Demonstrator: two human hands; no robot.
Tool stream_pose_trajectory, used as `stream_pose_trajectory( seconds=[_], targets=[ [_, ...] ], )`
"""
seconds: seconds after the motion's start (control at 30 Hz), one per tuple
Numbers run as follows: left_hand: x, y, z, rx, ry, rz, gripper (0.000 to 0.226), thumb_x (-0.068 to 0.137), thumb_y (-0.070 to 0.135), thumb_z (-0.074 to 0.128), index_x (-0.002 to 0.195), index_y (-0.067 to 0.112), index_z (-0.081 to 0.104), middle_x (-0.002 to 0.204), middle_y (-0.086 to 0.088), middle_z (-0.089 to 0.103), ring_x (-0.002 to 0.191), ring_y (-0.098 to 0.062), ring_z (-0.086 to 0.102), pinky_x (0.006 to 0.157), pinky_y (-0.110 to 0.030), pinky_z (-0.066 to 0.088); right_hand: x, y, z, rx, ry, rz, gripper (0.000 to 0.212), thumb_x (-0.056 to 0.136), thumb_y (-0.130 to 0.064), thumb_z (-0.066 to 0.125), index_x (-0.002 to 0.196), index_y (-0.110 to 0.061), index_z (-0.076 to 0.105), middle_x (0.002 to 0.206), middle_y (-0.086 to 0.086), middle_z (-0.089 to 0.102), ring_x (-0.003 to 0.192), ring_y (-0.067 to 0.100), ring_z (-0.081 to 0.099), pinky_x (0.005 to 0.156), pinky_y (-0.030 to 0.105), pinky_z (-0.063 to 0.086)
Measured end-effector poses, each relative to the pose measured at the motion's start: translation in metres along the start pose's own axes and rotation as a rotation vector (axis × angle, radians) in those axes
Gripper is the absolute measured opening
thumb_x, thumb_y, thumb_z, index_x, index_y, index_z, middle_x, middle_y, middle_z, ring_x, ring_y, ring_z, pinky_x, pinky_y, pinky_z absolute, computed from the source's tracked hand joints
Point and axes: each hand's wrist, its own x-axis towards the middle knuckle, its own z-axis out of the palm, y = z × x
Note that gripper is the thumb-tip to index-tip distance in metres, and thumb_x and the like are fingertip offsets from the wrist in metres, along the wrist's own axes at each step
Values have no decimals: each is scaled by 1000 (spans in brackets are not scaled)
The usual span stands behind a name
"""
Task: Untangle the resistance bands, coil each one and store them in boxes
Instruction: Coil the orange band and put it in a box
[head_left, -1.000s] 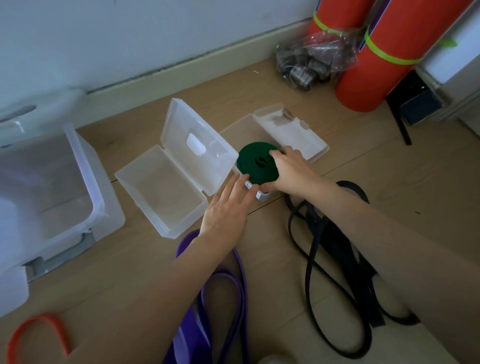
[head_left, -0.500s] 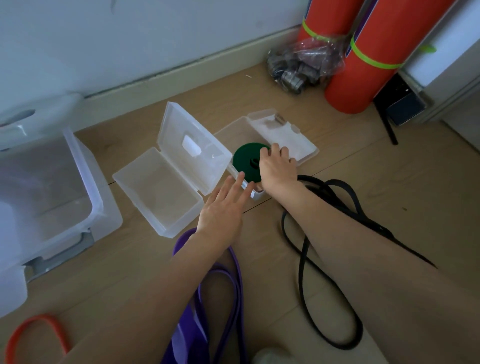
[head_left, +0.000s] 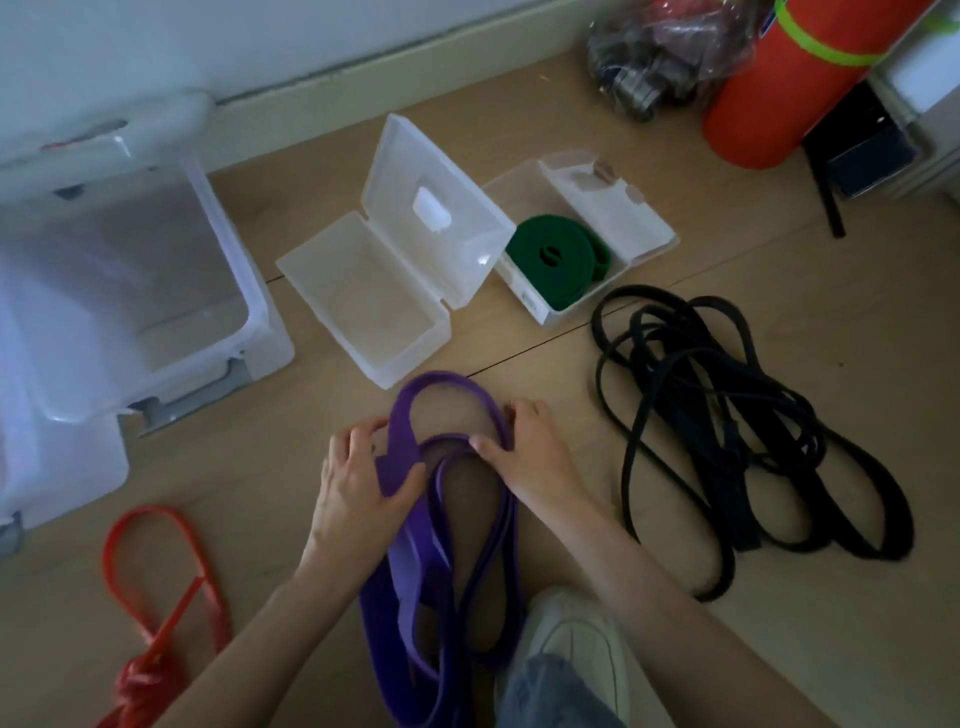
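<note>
A large clear storage bin (head_left: 156, 291) is seen at the left on the wooden floor (head_left: 779, 322). A tangled black band (head_left: 727, 431) is spread on the floor at the right. A purple band (head_left: 441, 545) is laid in loops at centre, near the white shoe (head_left: 576, 644). An empty open box (head_left: 363, 306) is placed beyond it; just right of it, a second open box (head_left: 561, 306) is occupied by the coiled green band (head_left: 556, 260). A red band (head_left: 156, 597) is bunched at the lower left. The left hand (head_left: 358, 483) is closed on a flat stretch of the purple band, thumb over it. The right hand (head_left: 530, 447) is curled, with its fingers pinched on the purple loop's right side.
</note>
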Motion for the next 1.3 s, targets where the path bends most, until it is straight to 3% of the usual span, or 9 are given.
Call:
stream_pose_trajectory(
  seconds=[0.13, 0.27, 0.43, 0.57, 0.8, 0.9, 1.0, 1.17, 1.3],
  targets=[
    [-12, -28, -8, -17, -18, -38, 46, 83, 27, 67, 123, 10, 52, 121, -6, 54, 116, -22, 47, 92, -23, 32, -5, -12, 1, -82, 3, -81, 31, 91, -27, 56, 115, -7, 54, 117, 10, 55, 109, 25, 50, 87, 29, 39],
    [-20, -41, -33, -153, 46, 25, 43, 89, 31, 56, 129, 15, 49, 120, 9, 50, 112, -7, 45, 93, -22, 32, -39, -56, 0, -169, 297, -484, 26, 84, -15, 62, 106, -5, 56, 107, 13, 52, 97, 27, 49, 77, 37, 47],
    [-63, -110, -67, 191, 274, -213, 54, 88, 18, 58, 137, 6, 38, 140, -18, 40, 129, -39, 34, 105, -46, 27, -71, -115, 61, 22, -191, -666, 33, 85, -19, 64, 113, -3, 54, 114, 13, 53, 100, 26, 53, 83, 37, 44],
    [-79, -150, -78, 241, -15, -671, 70, 86, 34, 62, 137, 0, 28, 137, -27, 34, 128, -44, 32, 105, -48, 28, -69, -139, 131, -123, -472, -578, 53, 90, -17, 59, 136, -4, 37, 133, 20, 44, 121, 30, 43, 97, 30, 31],
    [-96, -180, -122, -69, -98, -250, 30, 68, 22, 81, 95, 22, 67, 79, 3, 67, 72, -11, 60, 59, -14, 38, -82, -151, 178, -202, -516, -853, 24, 81, -4, 64, 104, -1, 68, 137, 23, 38, 107, 39, 49, 92, 32, 35],
    [-101, -161, -156, -569, -126, -198, 37, 57, 22, 84, 91, 20, 69, 86, -4, 74, 81, -13, 67, 72, -17, 52, -88, -167, 140, 6, -482, -754, 12, 82, -5, 66, 84, 7, 69, 107, 24, 58, 88, 32, 56, 78, 31, 39],
    [-94, -127, -187, -809, -60, -68, 49, 52, 31, 80, 96, 18, 64, 97, -5, 72, 86, -11, 69, 68, -15, 52, -104, -199, 75, 178, -622, -640, 18, 89, -5, 59, 103, 5, 66, 87, 26, 65, 72, 20, 61, 66, 26, 49],
    [-112, -58, -238, -421, 133, 125, 61, 41, 52, 86, 84, 34, 46, 89, 13, 55, 67, 3, 61, 64, -24, 53, -155, -262, -23, 362, -714, -616, 29, 87, 1, 58, 113, -13, 54, 92, 12, 66, 73, 22, 67, 70, 28, 57],
    [-151, -25, -274, -221, 162, 322, 58, 47, 46, 84, 84, 39, 40, 85, 19, 57, 68, 10, 58, 57, -10, 44, -211, -303, -60, -5, -700, -748, 25, 83, -6, 67, 105, -15, 60, 91, 10, 68, 67, 12, 65, 59, 21, 54]
  ],
)
